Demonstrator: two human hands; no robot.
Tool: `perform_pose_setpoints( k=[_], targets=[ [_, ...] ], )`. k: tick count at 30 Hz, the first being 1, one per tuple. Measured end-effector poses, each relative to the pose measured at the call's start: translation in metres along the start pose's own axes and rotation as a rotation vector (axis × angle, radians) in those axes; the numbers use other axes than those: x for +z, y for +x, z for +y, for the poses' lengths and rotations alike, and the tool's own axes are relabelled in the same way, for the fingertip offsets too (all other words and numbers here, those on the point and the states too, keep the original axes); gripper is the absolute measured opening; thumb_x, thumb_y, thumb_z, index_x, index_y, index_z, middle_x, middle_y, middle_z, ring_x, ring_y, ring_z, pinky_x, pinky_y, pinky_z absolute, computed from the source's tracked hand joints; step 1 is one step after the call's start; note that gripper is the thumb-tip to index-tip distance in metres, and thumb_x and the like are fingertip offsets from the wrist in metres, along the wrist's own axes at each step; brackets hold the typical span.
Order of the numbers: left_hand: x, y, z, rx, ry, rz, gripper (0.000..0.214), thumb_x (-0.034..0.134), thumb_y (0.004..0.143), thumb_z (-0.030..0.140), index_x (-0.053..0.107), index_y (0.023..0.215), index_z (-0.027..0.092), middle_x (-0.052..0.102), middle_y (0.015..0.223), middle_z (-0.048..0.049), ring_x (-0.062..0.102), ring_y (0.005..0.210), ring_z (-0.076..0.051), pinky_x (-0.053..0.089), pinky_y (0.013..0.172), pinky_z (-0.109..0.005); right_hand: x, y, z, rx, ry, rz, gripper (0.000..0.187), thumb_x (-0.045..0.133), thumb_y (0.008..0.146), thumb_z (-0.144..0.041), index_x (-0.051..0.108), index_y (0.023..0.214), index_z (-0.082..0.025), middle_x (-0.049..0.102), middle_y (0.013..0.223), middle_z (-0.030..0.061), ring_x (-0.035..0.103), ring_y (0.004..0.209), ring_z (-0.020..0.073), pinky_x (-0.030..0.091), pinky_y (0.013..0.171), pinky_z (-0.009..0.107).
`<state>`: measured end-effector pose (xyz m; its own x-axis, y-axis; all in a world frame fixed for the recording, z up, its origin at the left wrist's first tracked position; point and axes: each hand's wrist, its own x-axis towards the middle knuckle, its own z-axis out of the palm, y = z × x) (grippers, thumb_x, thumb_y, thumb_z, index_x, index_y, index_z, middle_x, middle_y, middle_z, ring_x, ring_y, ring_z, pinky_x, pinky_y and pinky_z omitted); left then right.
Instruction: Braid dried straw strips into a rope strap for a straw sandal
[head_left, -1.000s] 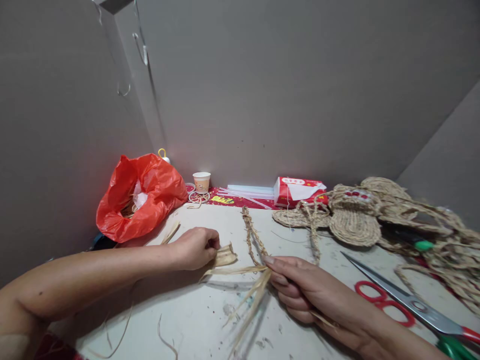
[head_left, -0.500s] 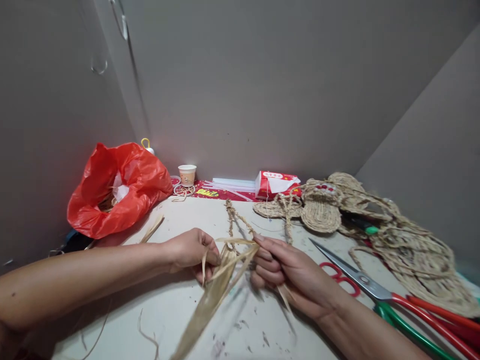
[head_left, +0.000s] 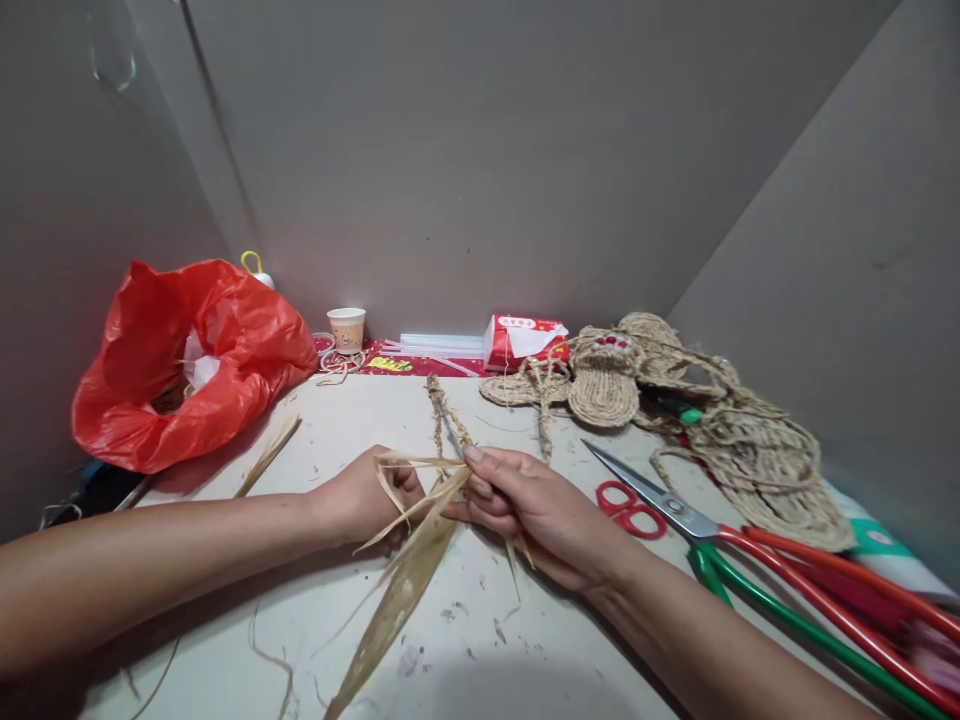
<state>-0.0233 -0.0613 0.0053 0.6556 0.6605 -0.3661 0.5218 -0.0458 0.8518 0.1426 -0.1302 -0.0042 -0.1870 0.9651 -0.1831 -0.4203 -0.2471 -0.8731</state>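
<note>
We now bring the broad husk (head_left: 412,580), trailing towards seven o'clock, nearer the braid (head_left: 461,433) our right hand (head_left: 517,495) pinches, seemingly within working reach; curled left hand (head_left: 375,492), contents unclear.

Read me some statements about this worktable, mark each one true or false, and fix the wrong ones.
1. The right hand pinches the braided cord. True.
2. The paper cup stands inside the red plastic bag. False: the paper cup stands to the right of the red plastic bag.
3. The large scissors have one red and one green handle. True.
4. The small scissors are blue-handled. False: the small scissors are red-handled.
5. The tissue pack sits right of the paper cup. True.
</note>
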Motion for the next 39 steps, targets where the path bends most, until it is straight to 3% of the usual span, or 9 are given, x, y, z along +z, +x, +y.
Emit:
perform_pose_setpoints(
  k=[7, 12, 15, 19, 24, 30, 33, 36, 39],
  targets=[
    [0.001, -0.002, -0.001, -0.015, -0.187, -0.023, 0.021, 0.065, 0.066, 0.027, 0.051, 0.055, 0.014, 0.044, 0.045, 0.0055, 0.037, 0.038, -0.006, 0.027, 0.04, -0.02, -0.001, 0.003, 0.003, -0.01, -0.069, -0.045, 0.043, 0.061, 0.079, -0.047, 0.039, 0.056, -0.019, 0.03, 0.046, -0.0112, 0.019, 0.039, 0.0028, 0.043, 0.062, 0.025],
    [0.0, -0.018, 0.008, -0.016, -0.413, -0.193, 0.019, 0.07, 0.066, 0.026, 0.057, 0.064, 0.012, 0.049, 0.051, 0.0039, 0.038, 0.042, -0.005, 0.03, 0.042, -0.019, -0.004, 0.006, 0.006, -0.025, -0.152, -0.096, 0.043, 0.057, 0.081, -0.048, 0.037, 0.057, -0.018, 0.029, 0.048, -0.0092, 0.016, 0.041, 0.0044, 0.015, 0.04, 0.019],
    [-0.008, -0.027, 0.011, 0.002, -0.487, -0.178, 0.015, 0.069, 0.069, 0.022, 0.058, 0.07, 0.012, 0.054, 0.058, 0.0021, 0.046, 0.05, -0.005, 0.037, 0.051, -0.017, -0.003, 0.005, 0.005, -0.029, -0.142, -0.087, 0.044, 0.058, 0.08, -0.049, 0.036, 0.056, -0.019, 0.028, 0.047, -0.0106, 0.016, 0.04, 0.0038, 0.027, 0.045, 0.02],
    [-0.035, -0.034, 0.006, -0.072, -0.634, -0.118, 0.009, 0.063, 0.076, 0.018, 0.055, 0.077, 0.013, 0.062, 0.075, -0.0037, 0.058, 0.064, -0.011, 0.048, 0.065, -0.024, -0.002, 0.004, 0.003, 0.003, -0.11, -0.078, 0.044, 0.062, 0.077, -0.05, 0.037, 0.056, -0.02, 0.028, 0.047, -0.0123, 0.017, 0.038, 0.0029, 0.043, 0.072, 0.028],
    [-0.087, -0.045, 0.009, -0.001, -0.725, 0.102, 0.007, 0.054, 0.078, 0.012, 0.05, 0.072, 0.014, 0.051, 0.059, 0.0016, 0.049, 0.047, -0.007, 0.044, 0.046, -0.017, -0.002, 0.005, 0.006, 0.024, -0.109, -0.064, 0.043, 0.062, 0.077, -0.05, 0.038, 0.057, -0.02, 0.029, 0.049, -0.0115, 0.016, 0.041, 0.0047, 0.042, 0.076, 0.029],
    [-0.144, -0.064, 0.028, 0.26, -0.614, 0.487, 0.009, 0.049, 0.07, 0.005, 0.048, 0.067, 0.013, 0.054, 0.063, -0.0017, 0.054, 0.054, -0.009, 0.05, 0.054, -0.021, -0.002, 0.009, 0.01, 0.038, -0.124, -0.067, 0.045, 0.061, 0.077, -0.052, 0.036, 0.056, -0.02, 0.027, 0.051, -0.0095, 0.017, 0.047, 0.0073, 0.041, 0.067, 0.025],
    [-0.143, -0.071, 0.034, 0.253, -0.562, 0.538, 0.009, 0.047, 0.066, 0.005, 0.047, 0.065, 0.014, 0.052, 0.062, -0.0022, 0.048, 0.048, -0.007, 0.043, 0.044, -0.016, -0.003, 0.009, 0.011, 0.046, -0.153, -0.068, 0.047, 0.059, 0.078, -0.055, 0.035, 0.056, -0.02, 0.027, 0.053, -0.0084, 0.018, 0.048, 0.0079, 0.038, 0.059, 0.022],
    [-0.122, -0.073, 0.034, 0.164, -0.533, 0.41, 0.01, 0.048, 0.072, 0.011, 0.044, 0.064, 0.015, 0.035, 0.053, 0.0044, 0.023, 0.038, -0.002, 0.017, 0.032, -0.012, -0.004, 0.008, 0.012, 0.049, -0.158, -0.064, 0.045, 0.059, 0.079, -0.053, 0.036, 0.058, -0.02, 0.028, 0.053, -0.0085, 0.018, 0.047, 0.0073, 0.041, 0.065, 0.023],
    [-0.103, -0.071, 0.033, 0.159, -0.477, 0.342, 0.021, 0.055, 0.08, 0.025, 0.044, 0.064, 0.016, 0.025, 0.053, 0.0072, 0.015, 0.041, -0.002, 0.009, 0.035, -0.013, -0.004, 0.007, 0.012, 0.037, -0.151, -0.08, 0.045, 0.06, 0.079, -0.051, 0.035, 0.058, -0.02, 0.027, 0.053, -0.0093, 0.018, 0.046, 0.0067, 0.043, 0.075, 0.026]
  ],
)
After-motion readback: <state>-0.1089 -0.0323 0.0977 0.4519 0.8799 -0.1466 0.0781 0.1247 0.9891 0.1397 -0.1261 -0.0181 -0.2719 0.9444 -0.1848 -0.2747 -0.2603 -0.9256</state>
